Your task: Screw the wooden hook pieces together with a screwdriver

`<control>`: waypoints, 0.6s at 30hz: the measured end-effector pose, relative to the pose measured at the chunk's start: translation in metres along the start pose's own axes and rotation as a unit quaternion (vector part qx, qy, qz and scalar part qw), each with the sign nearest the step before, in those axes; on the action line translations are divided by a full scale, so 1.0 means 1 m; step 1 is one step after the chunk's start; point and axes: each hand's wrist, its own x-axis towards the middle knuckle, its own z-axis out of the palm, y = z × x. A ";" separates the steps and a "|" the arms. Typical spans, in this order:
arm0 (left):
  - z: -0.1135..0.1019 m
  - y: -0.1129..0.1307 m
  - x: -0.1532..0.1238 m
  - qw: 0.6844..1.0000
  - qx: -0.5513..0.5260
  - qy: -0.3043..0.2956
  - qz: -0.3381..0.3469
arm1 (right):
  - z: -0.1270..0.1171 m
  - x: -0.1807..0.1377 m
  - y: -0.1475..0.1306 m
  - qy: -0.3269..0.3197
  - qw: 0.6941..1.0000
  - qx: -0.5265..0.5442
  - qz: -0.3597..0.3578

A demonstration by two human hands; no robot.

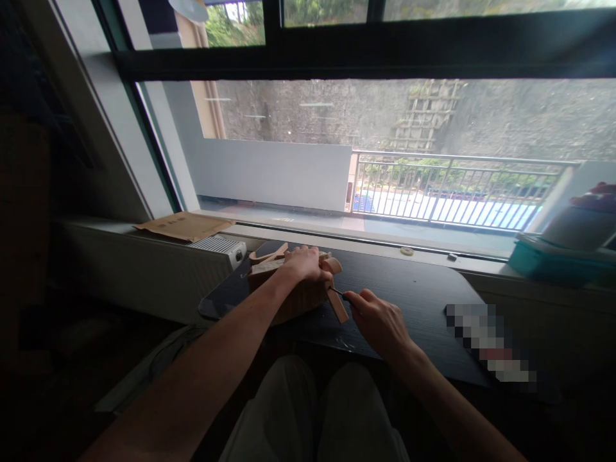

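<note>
On the dark tabletop [385, 276] stands a brown, box-shaped leather-like bag [293, 305] with a lighter top edge. Tan straps curl from it, one at its left end and another strap [338, 305] slanting down at its right end. My left hand [305, 263] lies across the top, its fingers curled over and gripping the bag, thumb beside the right strap. In my right hand [378, 314] is a slim hand tool [338, 292] with a thin dark shaft. Its tip meets the strap close to my left thumb. My fingers hide its handle, so its exact kind is unclear.
A radiator [144, 263] carrying a brown paper envelope [187, 226] stands left of the table. On the windowsill are a small round object [407, 251] and a teal box [548, 260]. A blurred-out item [491, 346] lies at the table's right edge. My knees are below the front edge.
</note>
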 end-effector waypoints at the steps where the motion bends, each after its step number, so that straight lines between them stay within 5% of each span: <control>1: 0.000 0.000 0.000 1.000 0.000 0.000 0.002 | 0.001 0.000 0.000 0.001 1.000 -0.001 -0.006; 11: -0.004 0.002 -0.004 1.000 0.003 0.001 0.005 | 0.008 0.007 0.007 -0.002 0.978 0.198 0.067; 18: -0.003 0.001 -0.002 1.000 -0.001 -0.004 0.001 | 0.002 0.004 0.005 0.017 0.998 0.058 0.022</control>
